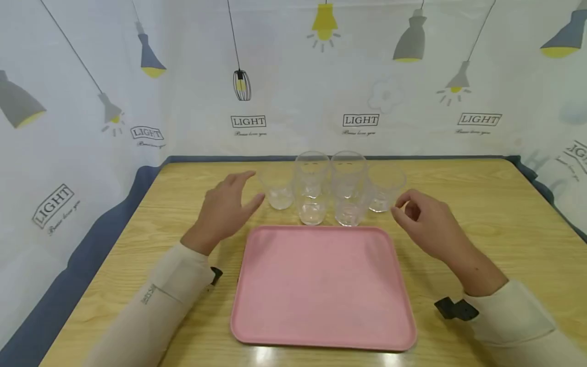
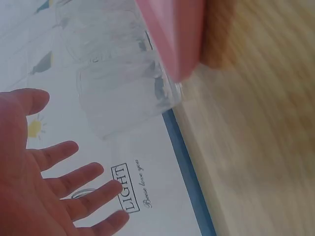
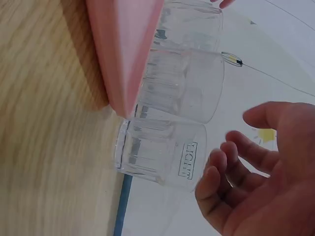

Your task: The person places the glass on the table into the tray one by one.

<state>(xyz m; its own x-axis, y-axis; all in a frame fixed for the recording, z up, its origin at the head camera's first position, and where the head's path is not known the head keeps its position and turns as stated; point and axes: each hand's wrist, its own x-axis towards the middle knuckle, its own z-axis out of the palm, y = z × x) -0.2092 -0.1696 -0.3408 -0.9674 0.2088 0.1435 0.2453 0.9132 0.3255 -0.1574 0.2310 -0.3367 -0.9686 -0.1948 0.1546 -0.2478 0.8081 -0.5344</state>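
Several clear drinking glasses stand close together behind a pink tray [image 1: 321, 285]. My left hand [image 1: 225, 206] is just left of the leftmost glass [image 1: 280, 196], thumb and fingers spread with nothing between them. In the left wrist view, the fingers of that hand [image 2: 59, 182] extend beside a clear glass [image 2: 125, 96]. On the other side, my right hand [image 1: 431, 224] hovers by the rightmost glass [image 1: 381, 196]. Its fingers bend loosely and hold nothing, and in the right wrist view the fingertips come close to the rim of a glass [image 3: 162, 152].
The wooden table [image 1: 495, 214] extends to both sides of the tray. Behind it hangs a white cloth [image 1: 293, 92] printed with lamps, its dark blue border along the table edge. Dark straps [image 1: 456, 309] show at both sleeve cuffs.
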